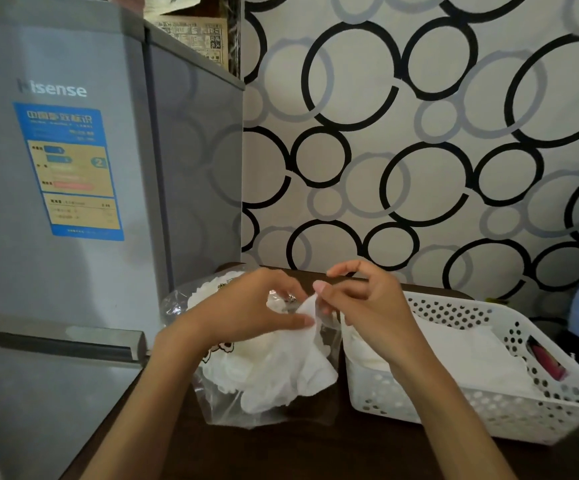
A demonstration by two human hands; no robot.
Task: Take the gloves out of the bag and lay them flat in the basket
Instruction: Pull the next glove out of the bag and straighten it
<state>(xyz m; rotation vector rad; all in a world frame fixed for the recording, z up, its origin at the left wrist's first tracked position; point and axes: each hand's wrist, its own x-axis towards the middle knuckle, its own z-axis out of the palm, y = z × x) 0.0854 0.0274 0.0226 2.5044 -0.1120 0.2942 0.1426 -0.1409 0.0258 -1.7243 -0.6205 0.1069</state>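
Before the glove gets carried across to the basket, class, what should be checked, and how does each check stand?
1. Glove pinched by both hands, left hand and right hand: ok.
2. Glove clear of the clear plastic bag: not ok, its lower part lies over the bag.
3. White perforated basket right beside the bag: ok.
4. Gloves in basket lying flat: ok.
5. Only one glove pinched: cannot tell.

Basket [558,415] top open; fridge [73,202] blocks left; wall [419,133] probably close behind.
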